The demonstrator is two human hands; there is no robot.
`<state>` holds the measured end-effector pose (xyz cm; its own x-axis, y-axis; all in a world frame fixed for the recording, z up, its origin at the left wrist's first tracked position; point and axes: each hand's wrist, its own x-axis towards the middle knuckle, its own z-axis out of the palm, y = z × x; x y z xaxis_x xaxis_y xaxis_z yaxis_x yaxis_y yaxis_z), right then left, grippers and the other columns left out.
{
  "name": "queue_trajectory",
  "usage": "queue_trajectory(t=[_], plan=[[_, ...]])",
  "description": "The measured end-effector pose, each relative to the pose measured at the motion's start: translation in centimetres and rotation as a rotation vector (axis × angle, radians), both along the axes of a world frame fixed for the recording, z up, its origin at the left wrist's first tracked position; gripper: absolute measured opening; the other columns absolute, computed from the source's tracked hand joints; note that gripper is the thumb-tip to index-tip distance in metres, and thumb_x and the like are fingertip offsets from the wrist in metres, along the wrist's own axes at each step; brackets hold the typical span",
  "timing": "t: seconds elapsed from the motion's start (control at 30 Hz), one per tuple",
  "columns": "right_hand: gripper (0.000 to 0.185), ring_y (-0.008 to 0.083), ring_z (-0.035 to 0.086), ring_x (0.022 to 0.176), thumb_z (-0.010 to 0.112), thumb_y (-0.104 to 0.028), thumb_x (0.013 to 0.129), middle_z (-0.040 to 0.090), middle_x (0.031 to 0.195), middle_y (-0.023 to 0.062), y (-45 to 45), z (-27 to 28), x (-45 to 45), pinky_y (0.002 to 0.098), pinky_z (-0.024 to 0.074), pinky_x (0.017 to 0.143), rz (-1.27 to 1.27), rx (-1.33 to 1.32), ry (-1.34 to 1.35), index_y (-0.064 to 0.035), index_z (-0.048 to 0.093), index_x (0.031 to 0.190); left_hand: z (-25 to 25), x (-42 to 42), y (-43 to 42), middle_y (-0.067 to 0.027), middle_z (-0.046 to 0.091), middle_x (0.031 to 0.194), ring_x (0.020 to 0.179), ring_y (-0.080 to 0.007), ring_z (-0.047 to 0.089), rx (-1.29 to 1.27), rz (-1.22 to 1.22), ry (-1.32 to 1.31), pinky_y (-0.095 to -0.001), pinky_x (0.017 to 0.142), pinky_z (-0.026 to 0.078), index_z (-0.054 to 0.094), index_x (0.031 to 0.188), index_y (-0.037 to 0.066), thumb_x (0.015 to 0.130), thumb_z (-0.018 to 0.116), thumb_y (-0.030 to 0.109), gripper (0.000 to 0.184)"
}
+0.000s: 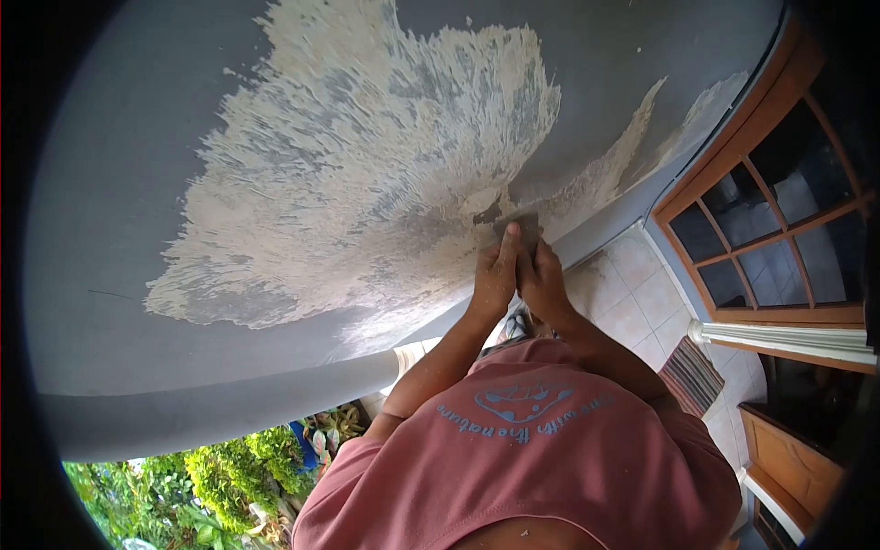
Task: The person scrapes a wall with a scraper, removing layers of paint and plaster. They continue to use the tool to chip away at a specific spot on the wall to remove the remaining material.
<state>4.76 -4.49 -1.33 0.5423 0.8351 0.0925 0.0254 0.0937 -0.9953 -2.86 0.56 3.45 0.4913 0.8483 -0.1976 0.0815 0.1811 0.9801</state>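
Pinching the flat grey pad [528,223] in a shared grip, the left hand [496,273] and right hand [546,282] hold it at the patchy wall [348,156], beside the dark chipped spot [489,212], left thumb [512,234] over its face, apparently for steady, even pressure.
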Motion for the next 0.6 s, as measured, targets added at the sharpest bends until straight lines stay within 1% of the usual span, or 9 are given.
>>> queue_trajectory(t=[0.07,0.13,0.23,0.27,0.37,0.43,0.5,0.53,0.6], plan=[[0.031,0.0382,0.063,0.080,0.052,-0.019,0.092,0.061,0.088,0.0260,0.4,-1.0,0.4,0.0398,0.0477,0.067,-0.012,0.015,-0.023,0.0091,0.054,0.106,-0.3,-0.1,0.3,-0.0044,0.059,0.062,0.052,-0.0078,0.048,-0.031,-0.032,0.005,-0.0226,0.047,0.036,0.057,0.059,0.003,0.097,0.046,0.048,0.059],[0.032,0.0391,0.063,0.080,0.052,-0.019,0.092,0.061,0.090,0.0262,0.1,0.0,0.8,0.0398,0.0479,0.068,0.014,0.021,-0.043,0.0093,0.053,0.107,0.4,0.4,-0.1,-0.0062,0.063,0.070,0.057,-0.0078,0.051,-0.005,-0.021,-0.081,-0.0220,0.049,0.038,0.058,0.061,0.003,0.097,0.047,0.047,0.057],[0.032,0.0393,0.062,0.081,0.052,-0.018,0.092,0.061,0.089,0.0262,-0.5,0.9,0.9,0.0397,0.0481,0.069,0.064,-0.090,0.014,0.0101,0.053,0.108,1.1,0.4,-0.6,-0.0081,0.067,0.079,0.062,-0.0079,0.054,-0.033,0.000,-0.085,-0.0213,0.052,0.040,0.060,0.066,0.002,0.097,0.047,0.046,0.055],[0.032,0.0390,0.062,0.081,0.052,-0.018,0.092,0.061,0.089,0.0263,-0.5,0.2,0.7,0.0396,0.0480,0.068,0.053,-0.079,-0.010,0.0104,0.053,0.108,1.3,0.4,-0.7,-0.0085,0.068,0.082,0.063,-0.0079,0.054,-0.049,0.006,-0.065,-0.0211,0.054,0.041,0.062,0.068,0.001,0.097,0.047,0.045,0.054],[0.033,0.0383,0.062,0.080,0.053,-0.018,0.092,0.060,0.088,0.0270,0.2,-1.1,0.6,0.0399,0.0478,0.068,0.018,-0.011,-0.073,0.0112,0.052,0.107,1.3,0.5,-0.2,-0.0082,0.068,0.080,0.062,-0.0082,0.054,-0.043,-0.024,-0.078,-0.0215,0.054,0.042,0.065,0.074,-0.002,0.097,0.048,0.045,0.055],[0.034,0.0384,0.062,0.080,0.053,-0.018,0.092,0.060,0.088,0.0277,0.1,0.5,1.2,0.0406,0.0476,0.068,0.012,0.042,-0.093,0.0117,0.052,0.107,1.0,0.5,0.8,-0.0087,0.068,0.081,0.064,-0.0089,0.055,-0.031,-0.095,-0.062,-0.0215,0.056,0.043,0.067,0.079,-0.004,0.096,0.048,0.046,0.056],[0.033,0.0388,0.062,0.080,0.053,-0.018,0.092,0.060,0.089,0.0278,-0.4,0.3,1.1,0.0408,0.0476,0.069,0.025,0.002,-0.053,0.0110,0.052,0.108,1.2,0.2,0.3,-0.0095,0.068,0.083,0.066,-0.0096,0.057,-0.037,-0.104,-0.041,-0.0215,0.058,0.044,0.068,0.083,-0.005,0.096,0.049,0.046,0.056],[0.033,0.0390,0.062,0.081,0.053,-0.018,0.092,0.060,0.089,0.0278,-0.3,0.4,1.2,0.0409,0.0476,0.069,0.026,-0.006,-0.037,0.0106,0.052,0.108,2.0,0.4,-0.2,-0.0098,0.068,0.083,0.068,-0.0100,0.058,-0.037,-0.072,-0.036,-0.0215,0.060,0.045,0.068,0.084,-0.005,0.096,0.049,0.046,0.056],[0.032,0.0390,0.062,0.081,0.052,-0.017,0.092,0.060,0.090,0.0272,-0.5,-0.6,0.5,0.0410,0.0476,0.069,0.027,-0.040,-0.061,0.0103,0.051,0.109,2.1,0.4,-0.6,-0.0102,0.068,0.083,0.069,-0.0104,0.059,-0.053,-0.041,-0.042,-0.0214,0.062,0.046,0.069,0.085,-0.005,0.096,0.049,0.047,0.057]])
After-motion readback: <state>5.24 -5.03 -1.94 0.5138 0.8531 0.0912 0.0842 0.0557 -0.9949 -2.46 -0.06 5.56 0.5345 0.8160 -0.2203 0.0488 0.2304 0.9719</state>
